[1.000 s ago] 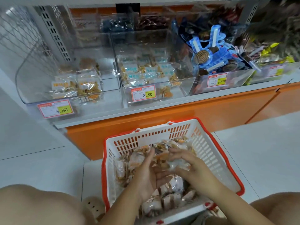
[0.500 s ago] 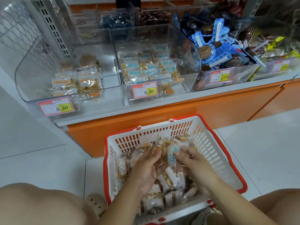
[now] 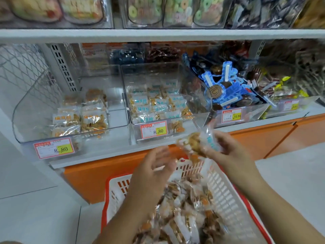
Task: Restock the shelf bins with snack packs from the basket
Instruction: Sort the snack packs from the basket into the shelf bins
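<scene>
right hand (image 3: 226,149): fingers curled round a small bunch of snack packs (image 3: 197,142) in clear wrappers with blue print. the bunch is held above the far rim of the basket (image 3: 228,196), just in front of the shelf edge and below the middle bin (image 3: 153,74).

left hand (image 3: 155,167): raised beside the bunch, motion-blurred; grip state cannot be determined.

basket: white lattice walls, red rim, loaded with loose packs (image 3: 184,219).

middle bin: holds blue-printed packs; price tag (image 3: 153,129) reads 8.80.

left bin (image 3: 35,110): holds a few orange-printed packs.
</scene>
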The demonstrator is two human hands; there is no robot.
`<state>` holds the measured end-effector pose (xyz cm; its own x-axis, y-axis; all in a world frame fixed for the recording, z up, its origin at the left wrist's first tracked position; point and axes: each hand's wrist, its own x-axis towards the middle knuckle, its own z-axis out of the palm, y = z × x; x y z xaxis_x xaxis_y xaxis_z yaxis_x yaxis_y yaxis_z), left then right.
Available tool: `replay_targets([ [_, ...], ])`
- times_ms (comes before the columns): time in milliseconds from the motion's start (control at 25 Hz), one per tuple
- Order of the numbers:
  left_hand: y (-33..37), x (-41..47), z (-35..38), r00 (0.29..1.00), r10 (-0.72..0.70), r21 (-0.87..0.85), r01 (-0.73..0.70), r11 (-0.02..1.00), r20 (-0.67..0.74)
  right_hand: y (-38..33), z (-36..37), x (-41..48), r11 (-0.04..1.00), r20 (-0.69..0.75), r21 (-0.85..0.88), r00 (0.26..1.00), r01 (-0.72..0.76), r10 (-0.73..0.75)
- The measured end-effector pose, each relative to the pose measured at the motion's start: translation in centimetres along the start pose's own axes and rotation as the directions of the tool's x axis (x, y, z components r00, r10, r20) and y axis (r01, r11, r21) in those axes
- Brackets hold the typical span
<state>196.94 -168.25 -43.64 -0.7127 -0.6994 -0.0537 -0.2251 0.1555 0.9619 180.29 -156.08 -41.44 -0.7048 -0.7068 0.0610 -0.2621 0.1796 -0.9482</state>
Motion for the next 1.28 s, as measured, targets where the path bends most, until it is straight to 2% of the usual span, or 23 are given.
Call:
replay_targets([
  [80,3.5,2.0,-3.3,0.959,0.221,0.177,-0.19,0.966,-0.178,-4.9,-2.8,4.5,0.944,-0.122,-0.28,0.969,0.175,-0.216],
  [120,4.8,3.2,-4.9,0.913,0.318,0.299,-0.238,0.924,-0.255,-7.0,-3.7,6.7,0.878,-0.122,-0.426,0.947,0.22,-0.296],
  [200,5.9,5.9,-7.7,0.858,0.401,0.52,-0.195,0.832,-0.321,-10.5,-3.7,11.0,0.719,-0.009,-0.651,0.945,0.243,-0.328],
  [240,5.9,7.2,-8.7,0.874,0.369,0.591,-0.122,0.797,-0.317,-11.7,-3.0,13.1,0.601,0.087,-0.758,0.953,0.253,-0.292],
  [320,5.1,9.1,-9.7,0.937,0.233,0.644,-0.012,0.765,-0.259,-12.2,-0.9,16.3,0.328,0.277,-0.897,0.955,0.296,-0.102],
  [440,3.6,11.1,-10.1,0.977,0.14,0.636,-0.006,0.772,-0.16,-10.8,1.8,19.6,0.013,0.337,-0.94,0.917,0.342,0.213],
  [520,3.0,11.9,-10.5,0.979,0.147,0.611,-0.031,0.791,-0.14,-10.2,2.9,20.5,-0.118,0.352,-0.907,0.882,0.404,0.314],
  [560,2.9,12.2,-10.6,0.98,0.144,0.583,-0.035,0.811,-0.14,-10.0,3.2,20.8,-0.14,0.365,-0.893,0.87,0.428,0.332],
  [640,2.5,12.5,-10.9,0.981,0.136,0.525,-0.042,0.85,-0.142,-9.3,3.5,21.6,-0.097,0.382,-0.894,0.857,0.437,0.345],
  [840,1.8,12.7,-10.9,0.975,0.167,0.518,-0.068,0.852,-0.147,-6.9,3.1,22.3,0.145,0.418,-0.908,0.84,0.393,0.346],
  [1000,1.6,12.6,-11.0,0.974,0.171,0.512,-0.071,0.856,-0.151,-6.5,3.1,22.1,0.142,0.446,-0.894,0.812,0.426,0.375],
  [1160,1.6,12.5,-10.9,0.973,0.169,0.508,-0.067,0.859,-0.157,-8.3,2.2,22.2,0.194,0.438,-0.898,0.837,0.394,0.328],
  [1280,1.7,12.4,-10.8,0.972,0.173,0.504,-0.069,0.861,-0.162,-7.6,2.3,21.9,0.135,0.451,-0.892,0.834,0.431,0.318],
])
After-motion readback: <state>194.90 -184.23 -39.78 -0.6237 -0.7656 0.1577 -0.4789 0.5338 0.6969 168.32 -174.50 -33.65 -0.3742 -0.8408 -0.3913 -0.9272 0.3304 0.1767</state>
